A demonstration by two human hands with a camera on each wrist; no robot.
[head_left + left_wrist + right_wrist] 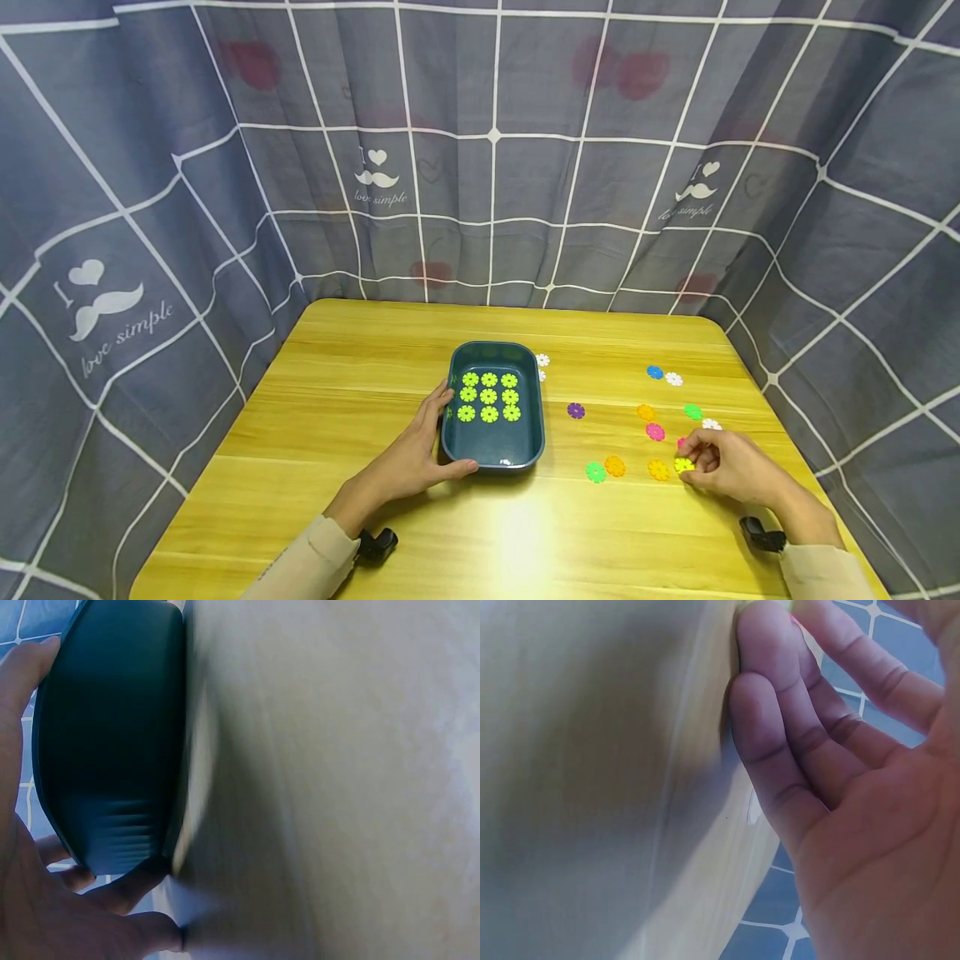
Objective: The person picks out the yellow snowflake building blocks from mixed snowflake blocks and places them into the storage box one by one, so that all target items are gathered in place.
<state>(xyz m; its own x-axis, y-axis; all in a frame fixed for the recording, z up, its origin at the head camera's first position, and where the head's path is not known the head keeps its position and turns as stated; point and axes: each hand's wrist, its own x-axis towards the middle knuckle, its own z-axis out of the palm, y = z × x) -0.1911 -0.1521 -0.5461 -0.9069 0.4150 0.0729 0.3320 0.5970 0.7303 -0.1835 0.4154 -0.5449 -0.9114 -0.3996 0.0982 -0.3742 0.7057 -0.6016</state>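
A dark teal plastic tray [492,454] stands on the table, with several yellow-green snowflake discs [489,396] laid in rows on its floor. My left hand [405,450] holds the tray at its left side, thumb at the near corner and fingers along the wall; the left wrist view shows the hand [67,907] around the tray's [112,735] end. Over on the right, my right hand [731,467] pinches a yellow snowflake disc [683,465] at the table surface between thumb and forefinger. In the right wrist view the fingers [761,720] mostly hide that disc.
Loose discs lie around the right hand: orange [658,470], pink [656,432], green [693,412], white [673,379] and blue [655,372]. A purple disc [576,410] lies right of the tray, white ones [542,360] beside its far right edge. A grey curtain [450,183] surrounds the wooden table [337,375].
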